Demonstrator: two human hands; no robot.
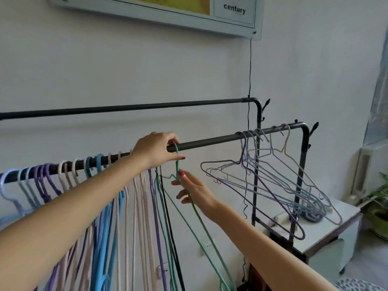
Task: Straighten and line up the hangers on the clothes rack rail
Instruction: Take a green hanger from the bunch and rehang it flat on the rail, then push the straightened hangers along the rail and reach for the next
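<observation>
- Two bare forearms reach in from the lower edge toward the dark front rail (210, 141) of the clothes rack.
- The left hand (156, 149) sits at the rail, its fingers curled round the hook of a green hanger (190, 198) where the hook crosses the bar.
- The right hand (194, 191) is just below, thumb and forefinger pinching the green hanger's neck, the other fingers loosely spread.
- The green hanger hangs from the rail near its middle, its shoulder wire slanting down to the right.
- Left of the hands, a tight row of hangers (94, 185) in lilac, pale pink, blue and purple hangs close together on the same rail.
- At the rail's right end, well apart from the hands, a loose cluster of lilac and grey-blue hangers (273, 185) hangs splayed at differing angles.
- A second, higher rail (126, 108) runs behind, bare.
- A thin black cord (249, 70) drops from a framed poster (237, 15) on the wall.
- A white cabinet (327, 234) stands at the right, with a potted plant (381, 211) beside it.
</observation>
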